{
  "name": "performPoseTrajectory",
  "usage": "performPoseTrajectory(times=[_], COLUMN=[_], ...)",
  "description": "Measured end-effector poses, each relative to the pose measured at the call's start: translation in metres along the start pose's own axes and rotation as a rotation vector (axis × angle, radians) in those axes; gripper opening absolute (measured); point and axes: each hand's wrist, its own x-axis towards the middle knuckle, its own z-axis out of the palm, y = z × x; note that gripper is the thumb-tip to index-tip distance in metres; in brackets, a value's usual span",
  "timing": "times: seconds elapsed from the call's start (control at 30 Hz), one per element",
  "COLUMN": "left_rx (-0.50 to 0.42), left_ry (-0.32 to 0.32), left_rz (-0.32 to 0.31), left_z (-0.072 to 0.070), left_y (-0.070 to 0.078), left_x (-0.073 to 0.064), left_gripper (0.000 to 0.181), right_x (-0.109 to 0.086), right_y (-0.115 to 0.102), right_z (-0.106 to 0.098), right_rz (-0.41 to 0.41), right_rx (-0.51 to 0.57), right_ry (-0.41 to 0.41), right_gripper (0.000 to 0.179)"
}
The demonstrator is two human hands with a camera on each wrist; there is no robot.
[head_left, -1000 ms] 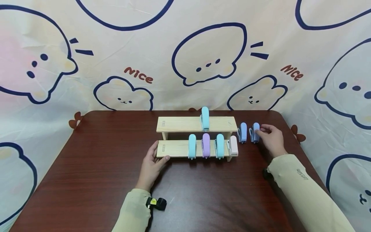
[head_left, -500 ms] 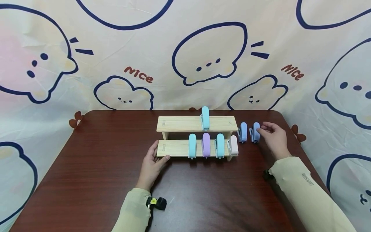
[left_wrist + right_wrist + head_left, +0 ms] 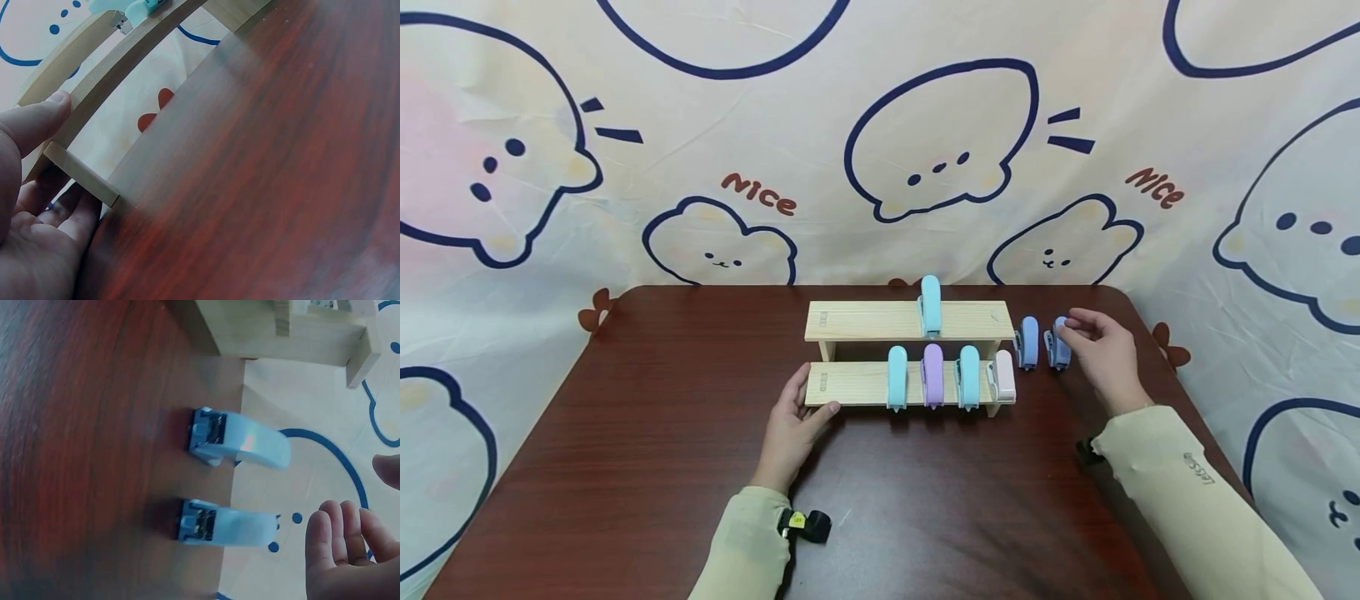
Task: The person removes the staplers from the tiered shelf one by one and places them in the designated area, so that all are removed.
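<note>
My left hand (image 3: 792,433) grips the left end of the lower step of a two-tier wooden rack (image 3: 850,385). In the left wrist view the thumb lies on the board and the fingers reach around its leg (image 3: 84,175). My right hand (image 3: 1107,357) is beside the right-hand blue stapler (image 3: 1058,346). The right wrist view shows the fingers (image 3: 320,540) loosely bent, holding nothing and apart from that stapler (image 3: 244,526). A second blue stapler (image 3: 1027,343) stands between it and the rack.
Along the lower step stand a teal stapler (image 3: 897,377), a purple one (image 3: 933,375), another teal one (image 3: 968,377) and a pale pink one (image 3: 1003,377). One teal stapler (image 3: 931,307) is on the upper step. A patterned cloth (image 3: 820,250) hangs behind the dark table (image 3: 700,400).
My right hand has come off the right-hand blue stapler, its fingers rising slightly. That stapler has shifted a touch to the left. The left hand stays on the rack.
</note>
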Motion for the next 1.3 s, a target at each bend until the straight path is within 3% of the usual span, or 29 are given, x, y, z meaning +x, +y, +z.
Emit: performPoseTrajectory(times=[0.97, 1.3], left_rx=[-0.001, -0.014], left_ry=[0.004, 0.001], left_rz=[-0.002, 0.0], left_z=[0.001, 0.0], left_y=[0.0, 0.0], left_x=[0.0, 0.001], left_gripper=[0.082, 0.082], right_x=[-0.018, -0.023], right_y=[-0.039, -0.047], right_z=[0.018, 0.027], right_rz=[-0.156, -0.2], right_rx=[0.03, 0.031], right_ry=[-0.06, -0.119], right_gripper=[0.051, 0.047])
